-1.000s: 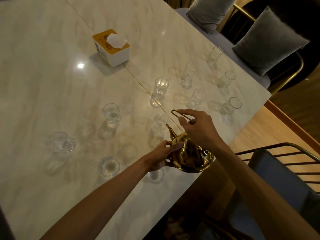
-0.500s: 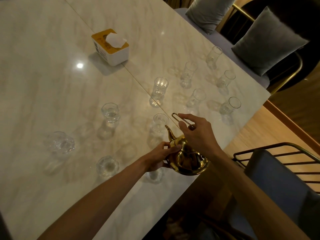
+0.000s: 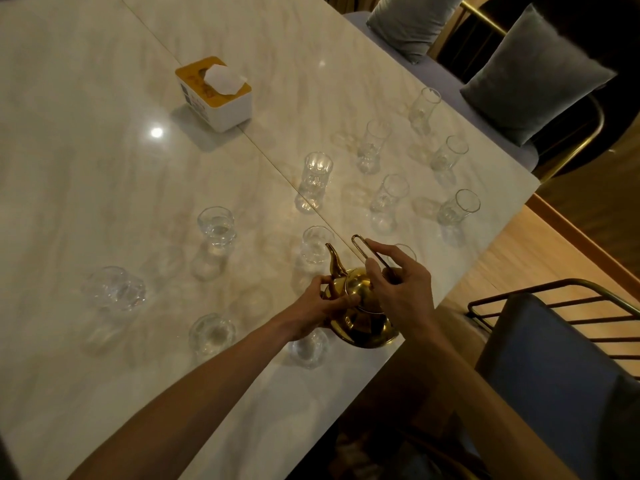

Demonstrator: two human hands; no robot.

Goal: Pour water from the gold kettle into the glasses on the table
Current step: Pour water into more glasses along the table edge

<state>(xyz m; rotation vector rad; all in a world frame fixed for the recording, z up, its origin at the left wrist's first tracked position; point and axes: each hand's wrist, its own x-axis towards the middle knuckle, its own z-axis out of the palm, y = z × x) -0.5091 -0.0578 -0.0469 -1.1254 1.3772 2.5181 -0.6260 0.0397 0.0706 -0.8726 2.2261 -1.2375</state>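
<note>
The gold kettle point(image 3: 360, 308) hangs over the table's near right edge, its spout pointing up and away toward a clear glass point(image 3: 315, 249). My right hand point(image 3: 401, 289) grips the thin wire handle above the kettle. My left hand point(image 3: 320, 303) holds the kettle's left side at the base of the spout, thumb on the lid. Several clear glasses stand spread over the marble table point(image 3: 104, 168), among them a tall one point(image 3: 313, 181), a short one point(image 3: 216, 230) and one just below the kettle point(image 3: 309, 348). A glass rim point(image 3: 405, 251) shows behind my right fingers.
A white and yellow tissue box point(image 3: 214, 93) stands at the back of the table. A dark blue chair with a metal frame point(image 3: 561, 368) is at the right, and a bench with grey cushions point(image 3: 533, 71) runs along the far side.
The kettle has tilted more upright and shifted slightly left, its spout now raised toward the glass ahead. Both hands kept their hold on it.
</note>
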